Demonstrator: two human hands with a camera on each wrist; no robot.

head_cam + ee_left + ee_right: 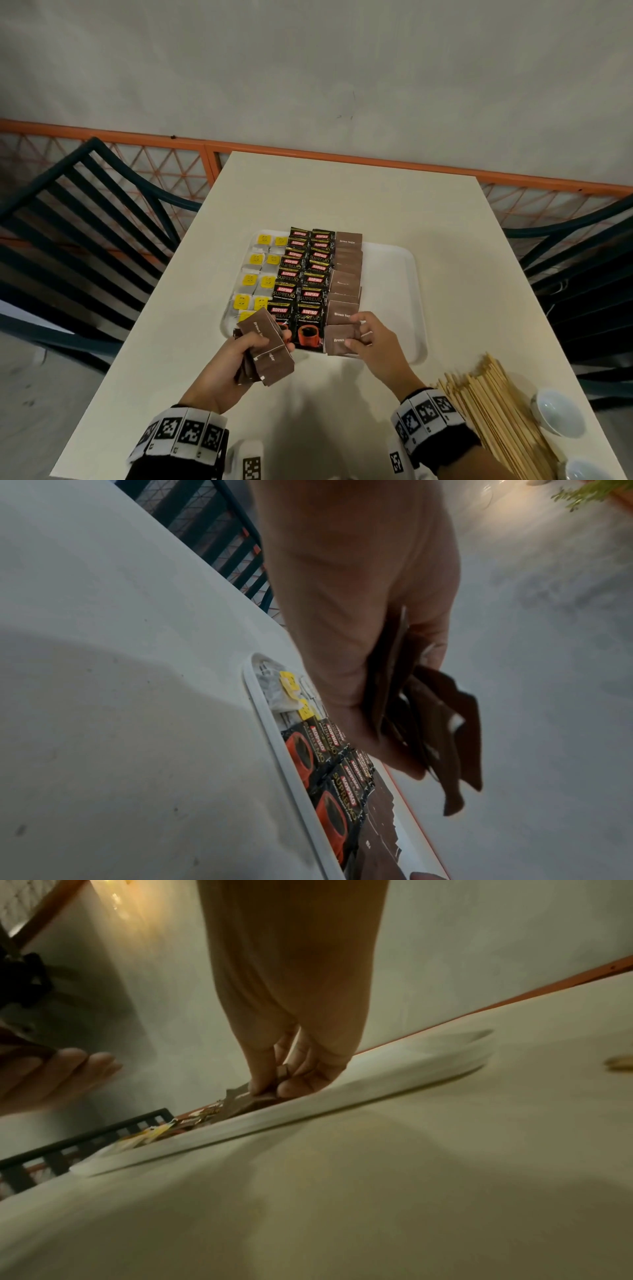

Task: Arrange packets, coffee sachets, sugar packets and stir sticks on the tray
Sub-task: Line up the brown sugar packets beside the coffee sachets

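Worktop [342,192]: cream, rectangular. Beyond its far edge, an orange-framed lattice railing [137,161] below a plain grey-white wall [308,68]. Dark slatted chairs, one left [78,212], one right [582,274] of the worktop. Grey floor [34,394] at lower left.

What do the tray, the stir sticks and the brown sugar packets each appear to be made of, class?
Tray: probably white plastic, smooth, with a moulded raised rim and rounded corners.
Stir sticks: look like pale bare wood or bamboo, thin, straight and matt.
Brown sugar packets: apparently matt brown paper, flat, with printed lettering and white cut edges; the ones gripped in the left hand fan out without going limp.
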